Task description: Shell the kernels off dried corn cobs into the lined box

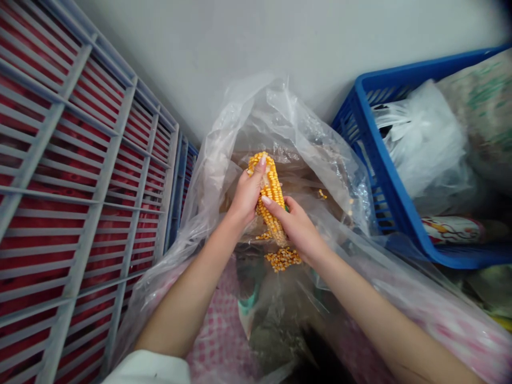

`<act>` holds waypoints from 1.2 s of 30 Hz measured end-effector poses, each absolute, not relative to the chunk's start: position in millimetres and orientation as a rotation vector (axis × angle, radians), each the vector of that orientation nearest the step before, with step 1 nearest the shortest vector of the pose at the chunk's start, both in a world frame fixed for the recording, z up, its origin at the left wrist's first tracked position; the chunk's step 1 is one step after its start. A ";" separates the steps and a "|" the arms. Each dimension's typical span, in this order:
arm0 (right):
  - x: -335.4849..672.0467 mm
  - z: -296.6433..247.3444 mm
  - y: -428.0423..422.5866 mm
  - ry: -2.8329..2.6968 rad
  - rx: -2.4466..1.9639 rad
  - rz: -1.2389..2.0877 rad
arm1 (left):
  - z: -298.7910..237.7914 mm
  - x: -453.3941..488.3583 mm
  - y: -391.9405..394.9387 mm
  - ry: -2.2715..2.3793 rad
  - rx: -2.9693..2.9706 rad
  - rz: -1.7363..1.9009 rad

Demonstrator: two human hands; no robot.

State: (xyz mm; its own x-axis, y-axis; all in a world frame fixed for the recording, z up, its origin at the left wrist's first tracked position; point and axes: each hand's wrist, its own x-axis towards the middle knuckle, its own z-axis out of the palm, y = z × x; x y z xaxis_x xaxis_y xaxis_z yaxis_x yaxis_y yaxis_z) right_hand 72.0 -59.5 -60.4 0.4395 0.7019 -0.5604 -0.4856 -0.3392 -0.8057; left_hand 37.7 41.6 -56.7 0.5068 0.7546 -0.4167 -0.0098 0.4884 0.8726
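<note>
A dried corn cob [273, 186] covered in yellow kernels is held between both hands, above an opened clear plastic bag [216, 133]. My left hand [247, 193] wraps its upper left side, thumb pressed on a pale patch where kernels are gone. Lower down, my right hand [298, 226] grips the right side of the cob, its thumb lying across the kernels. Beneath the cob's lower end a small pile of loose kernels [283, 259] rests on the plastic. A few more kernels [322, 194] lie farther right inside the bag.
A tall grey slatted crate [86, 192] with red behind its slats stands at the left. To the right, a blue plastic basket [386, 154] holds a white plastic bag [428, 138] and a printed package [452, 229]. A pale wall [240, 42] rises behind.
</note>
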 end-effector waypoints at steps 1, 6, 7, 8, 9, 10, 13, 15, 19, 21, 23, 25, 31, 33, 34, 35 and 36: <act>72.1 -60.0 -59.5 -0.189 -1.473 1.233 | -56.9 37.7 41.8 0.923 0.961 0.551; 72.5 -59.4 -60.1 -0.194 -1.484 1.210 | -58.0 37.5 42.9 0.909 0.979 0.525; 72.6 -59.5 -60.4 -0.195 -1.474 1.209 | -58.3 37.3 42.9 0.905 0.981 0.523; 72.9 -59.4 -60.6 -0.193 -1.462 1.213 | -58.6 36.9 42.8 0.894 0.985 0.523; 73.1 -59.4 -60.8 -0.187 -1.452 1.218 | -58.7 36.5 42.7 0.880 0.989 0.524; 73.4 -59.2 -61.0 -0.183 -1.447 1.223 | -58.6 36.0 42.6 0.867 0.993 0.525; 73.9 -59.1 -61.4 -0.199 -1.471 1.214 | -56.2 34.9 42.9 0.855 0.978 0.522; 73.5 -59.7 -61.5 -0.224 -1.485 1.203 | -53.4 35.2 44.0 0.861 0.943 0.501; 70.5 -63.2 -60.8 -0.242 -1.494 1.212 | -51.7 36.9 46.9 0.894 0.834 0.444; 69.0 -64.7 -59.9 -0.244 -1.508 1.223 | -54.5 37.1 48.0 0.927 0.807 0.442; 68.4 -65.3 -59.0 -0.241 -1.510 1.241 | -58.4 36.8 48.6 0.952 0.816 0.460; 68.9 -64.8 -58.1 -0.239 -1.506 1.247 | -61.7 36.3 48.7 0.952 0.844 0.486; 71.3 -62.0 -58.1 -0.250 -1.532 1.224 | -64.2 35.8 47.3 0.927 0.941 0.536; 71.4 -62.0 -58.8 -0.242 -1.522 1.229 | -64.7 36.1 46.8 0.933 0.961 0.547; 71.4 -62.2 -59.0 -0.236 -1.517 1.233 | -65.0 36.3 46.6 0.938 0.970 0.551; 71.4 -62.4 -59.3 -0.231 -1.512 1.237 | -65.2 36.5 46.5 0.941 0.980 0.555; 71.4 -62.7 -59.5 -0.227 -1.505 1.239 | -65.4 36.6 46.4 0.943 0.987 0.556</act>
State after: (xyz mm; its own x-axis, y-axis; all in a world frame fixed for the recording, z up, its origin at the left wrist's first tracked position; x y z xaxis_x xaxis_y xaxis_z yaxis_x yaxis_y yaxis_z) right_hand 71.4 -59.5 -62.7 0.4309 0.7061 -0.5619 -0.4610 -0.3631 -0.8097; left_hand 36.6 46.4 -65.4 0.5018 0.7624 -0.4086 0.0115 0.4664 0.8845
